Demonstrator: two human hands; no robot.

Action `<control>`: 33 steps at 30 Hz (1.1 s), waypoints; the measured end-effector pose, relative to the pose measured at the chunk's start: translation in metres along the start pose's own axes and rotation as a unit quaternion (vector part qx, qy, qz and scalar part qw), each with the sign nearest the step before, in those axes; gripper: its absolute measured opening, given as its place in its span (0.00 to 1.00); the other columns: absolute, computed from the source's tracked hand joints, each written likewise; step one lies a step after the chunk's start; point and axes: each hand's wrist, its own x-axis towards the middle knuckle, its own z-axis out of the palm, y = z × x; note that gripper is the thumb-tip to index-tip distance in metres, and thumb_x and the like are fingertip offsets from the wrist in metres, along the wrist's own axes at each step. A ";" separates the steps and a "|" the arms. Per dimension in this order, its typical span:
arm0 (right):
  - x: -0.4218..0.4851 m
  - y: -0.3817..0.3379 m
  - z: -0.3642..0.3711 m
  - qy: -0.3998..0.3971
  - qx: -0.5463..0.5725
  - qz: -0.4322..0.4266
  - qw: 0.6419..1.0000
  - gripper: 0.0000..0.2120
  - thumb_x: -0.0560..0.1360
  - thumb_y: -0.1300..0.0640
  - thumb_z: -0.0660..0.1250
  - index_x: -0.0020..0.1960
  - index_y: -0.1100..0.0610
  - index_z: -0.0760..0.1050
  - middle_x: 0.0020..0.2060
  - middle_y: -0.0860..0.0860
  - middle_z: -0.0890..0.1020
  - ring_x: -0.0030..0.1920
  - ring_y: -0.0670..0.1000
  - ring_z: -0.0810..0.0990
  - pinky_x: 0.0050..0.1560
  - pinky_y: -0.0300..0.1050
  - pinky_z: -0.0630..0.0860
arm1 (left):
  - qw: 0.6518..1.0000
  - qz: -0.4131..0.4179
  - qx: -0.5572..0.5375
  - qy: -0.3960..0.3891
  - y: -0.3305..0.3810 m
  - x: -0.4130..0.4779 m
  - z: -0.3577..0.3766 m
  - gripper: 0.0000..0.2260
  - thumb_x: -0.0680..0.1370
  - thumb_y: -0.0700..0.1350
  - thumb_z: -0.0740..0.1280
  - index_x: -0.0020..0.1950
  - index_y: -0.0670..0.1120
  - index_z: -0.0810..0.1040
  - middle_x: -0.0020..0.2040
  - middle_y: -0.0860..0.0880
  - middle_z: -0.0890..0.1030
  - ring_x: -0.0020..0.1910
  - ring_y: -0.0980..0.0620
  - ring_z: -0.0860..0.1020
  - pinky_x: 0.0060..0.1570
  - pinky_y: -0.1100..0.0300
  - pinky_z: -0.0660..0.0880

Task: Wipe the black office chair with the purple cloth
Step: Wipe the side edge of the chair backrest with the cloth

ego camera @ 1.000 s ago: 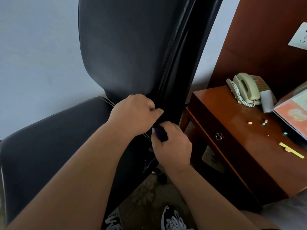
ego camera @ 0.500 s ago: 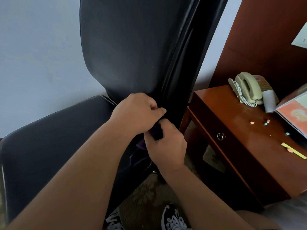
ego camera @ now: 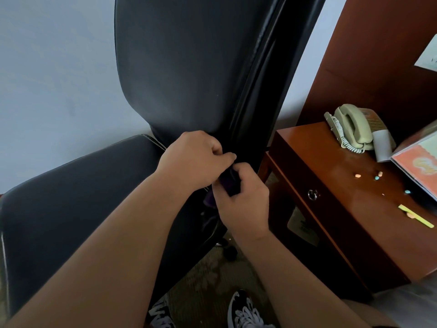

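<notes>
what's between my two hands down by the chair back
The bunched purple cloth, gripped by the right hand, just under the left hand; head view.

You stand in an office: a black office chair [ego camera: 189,67], a wooden desk [ego camera: 319,157] with a corded telephone [ego camera: 354,125], patterned carpet [ego camera: 212,278].

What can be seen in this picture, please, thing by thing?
black office chair: one, black, left and centre, against the wall
purple cloth: one, purple, bunched at the chair's right edge
desk: one, reddish-brown wood, right
telephone: one, beige, on the desk's far end
small bits: several, orange and teal, scattered on the desk
strip: one, yellow-green, on the desk
shoes: two, black and white, on the carpet below
left hand: one, curled at the chair's edge, grip hidden
right hand: one, pinches the purple cloth
</notes>
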 end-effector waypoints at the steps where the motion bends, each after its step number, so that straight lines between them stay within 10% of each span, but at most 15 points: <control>1: -0.001 0.004 0.000 -0.002 -0.021 -0.001 1.000 0.12 0.73 0.38 0.67 0.50 0.42 0.70 0.42 0.41 0.80 0.42 0.43 0.81 0.41 0.49 0.81 | 1.000 0.000 -0.002 0.000 0.000 -0.001 0.000 0.15 0.71 0.63 0.68 0.30 0.55 0.76 0.25 0.57 0.76 0.24 0.58 0.74 0.27 0.63 0.68; 8: -0.005 0.045 -0.009 -0.069 -0.121 0.109 0.984 0.09 0.77 0.44 0.68 0.55 0.43 0.72 0.43 0.41 0.80 0.43 0.48 0.82 0.43 0.53 0.82 | 1.000 -0.009 0.002 0.027 0.002 0.000 -0.002 0.20 0.68 0.65 0.69 0.27 0.51 0.73 0.21 0.55 0.72 0.25 0.55 0.74 0.29 0.61 0.72; 16: 0.009 0.050 -0.048 0.042 -0.092 0.129 0.986 0.13 0.72 0.56 0.71 0.44 0.39 0.71 0.35 0.42 0.79 0.34 0.44 0.78 0.35 0.54 0.81 | 1.000 -0.010 0.007 0.024 0.003 0.001 -0.004 0.21 0.68 0.65 0.70 0.28 0.49 0.75 0.24 0.54 0.76 0.29 0.57 0.77 0.31 0.62 0.73; 21: 0.007 0.033 -0.042 0.040 -0.005 0.026 0.999 0.07 0.69 0.50 0.69 0.43 0.40 0.74 0.37 0.42 0.80 0.35 0.45 0.80 0.32 0.44 0.79 | 0.996 -0.078 0.011 -0.045 -0.003 0.000 -0.005 0.28 0.65 0.75 0.63 0.32 0.50 0.81 0.29 0.54 0.80 0.32 0.55 0.80 0.36 0.58 0.78; 33: -0.011 0.058 -0.002 -0.022 -0.191 0.079 0.978 0.11 0.75 0.56 0.67 0.56 0.48 0.81 0.47 0.42 0.80 0.42 0.46 0.78 0.40 0.44 0.77 | 0.999 -0.035 -0.007 -0.037 -0.010 -0.001 -0.001 0.30 0.68 0.75 0.62 0.32 0.49 0.80 0.25 0.52 0.78 0.26 0.56 0.78 0.29 0.60 0.76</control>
